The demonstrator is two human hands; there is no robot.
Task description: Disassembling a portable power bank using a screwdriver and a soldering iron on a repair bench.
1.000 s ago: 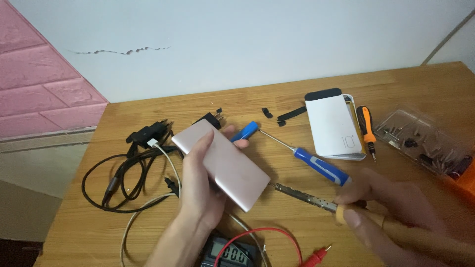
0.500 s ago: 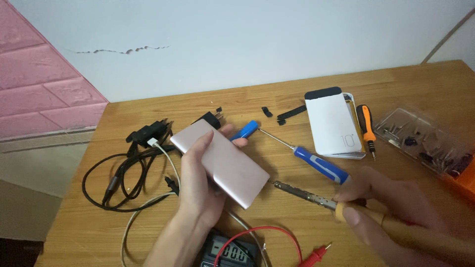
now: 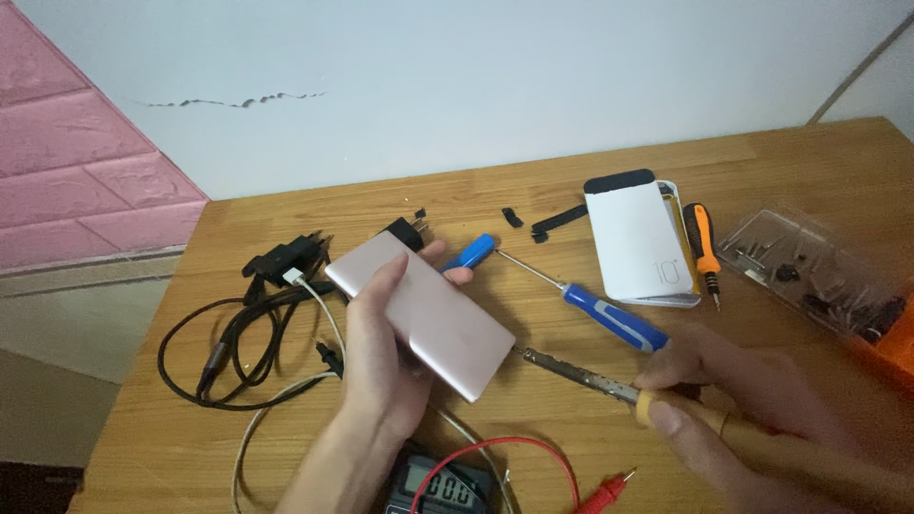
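A person works at a wooden desk (image 3: 762, 171), seen from above. The left hand (image 3: 386, 352) is wrapped around a slim rose-gold power bank (image 3: 419, 312), fingers curled over its top face, lifting it just above the desk. The power bank's long axis runs diagonally, from upper left near the wall down to lower right. The right hand (image 3: 733, 400) is closed around the wooden handle of a soldering iron (image 3: 581, 373), whose metal shaft points left and slightly up, its tip meeting or nearly meeting the power bank's lower right corner; contact cannot be confirmed. So the power bank lies directly left of the right hand, in line with the iron, and the left hand already holds it. Behind the iron lies a blue-handled screwdriver (image 3: 609, 319), also on a diagonal. Further back rest a white power bank (image 3: 638, 238) and an orange-and-black screwdriver (image 3: 703, 249) just beside it. A clear plastic box of small parts (image 3: 809, 266) sits at far right. A tangle of black cables (image 3: 238, 333) lies at left. A multimeter (image 3: 443, 487) with red probe leads sits at the bottom edge.
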